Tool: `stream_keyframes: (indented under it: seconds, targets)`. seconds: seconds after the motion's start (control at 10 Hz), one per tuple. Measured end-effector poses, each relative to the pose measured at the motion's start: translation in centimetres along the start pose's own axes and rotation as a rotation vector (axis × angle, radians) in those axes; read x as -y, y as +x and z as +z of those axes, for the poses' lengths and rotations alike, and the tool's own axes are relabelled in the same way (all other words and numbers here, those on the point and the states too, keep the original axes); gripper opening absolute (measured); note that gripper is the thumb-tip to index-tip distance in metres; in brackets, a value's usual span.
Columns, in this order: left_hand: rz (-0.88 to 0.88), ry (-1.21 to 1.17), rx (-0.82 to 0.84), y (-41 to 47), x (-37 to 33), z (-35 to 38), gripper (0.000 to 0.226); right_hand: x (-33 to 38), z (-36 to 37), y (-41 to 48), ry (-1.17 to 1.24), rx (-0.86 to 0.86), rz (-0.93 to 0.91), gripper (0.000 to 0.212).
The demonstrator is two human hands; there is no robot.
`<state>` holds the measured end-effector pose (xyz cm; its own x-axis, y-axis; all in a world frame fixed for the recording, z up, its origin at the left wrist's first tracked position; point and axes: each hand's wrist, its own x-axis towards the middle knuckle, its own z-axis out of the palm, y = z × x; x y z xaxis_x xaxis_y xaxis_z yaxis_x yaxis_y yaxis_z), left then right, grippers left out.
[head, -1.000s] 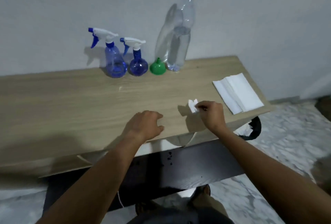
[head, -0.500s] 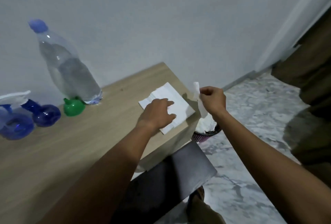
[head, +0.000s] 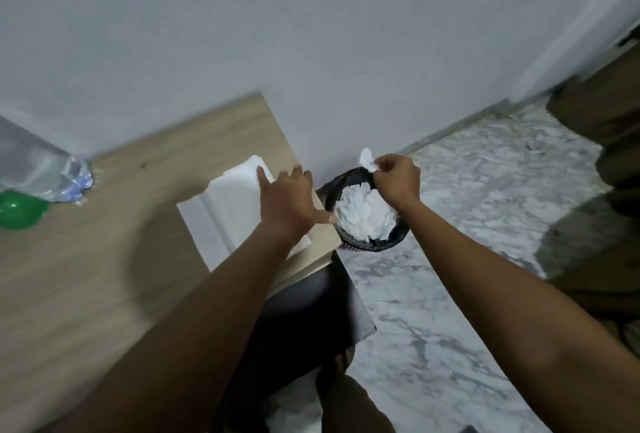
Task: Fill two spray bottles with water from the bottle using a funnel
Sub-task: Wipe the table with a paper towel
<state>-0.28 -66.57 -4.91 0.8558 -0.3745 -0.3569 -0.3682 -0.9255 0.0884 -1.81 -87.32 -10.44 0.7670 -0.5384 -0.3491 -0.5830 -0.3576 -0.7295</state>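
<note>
Tissue scrap (head: 367, 159) pinched in my right hand (head: 397, 179), held over the far rim of the bin (head: 391, 242) full of white paper on the floor beside the table (head: 104, 259). My left hand (head: 289, 202) lies open, fingers spread, on the folded napkins (head: 228, 204). Far left, I see the water bottle (head: 38, 169) base with the green funnel (head: 20, 212) touching it

A table (head: 104, 276) stands against a wall, with a water bottle (head: 38, 169) at its far left and a funnel (head: 20, 209) just in front of it. Folded paper towels (head: 225, 211) lie near the table's right end. A bin (head: 372, 245) sits on the floor just right of the table, holding crumpled tissues (head: 363, 216).
</note>
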Motion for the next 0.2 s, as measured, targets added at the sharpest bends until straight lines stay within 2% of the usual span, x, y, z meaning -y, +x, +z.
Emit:
stream_keyframes:
  seconds: [0.1,0.2]
  targets:
    - [-0.014,0.002,0.015,0.2,-0.3,-0.2,0.089,-1.5,1.0,0.6,-0.067,0.089,-0.003,0.043]
    - [-0.023,0.030,0.023,0.0,-0.5,-0.3,0.099,-3.2,2.4,-0.4,-0.094,0.142,0.013,0.043]
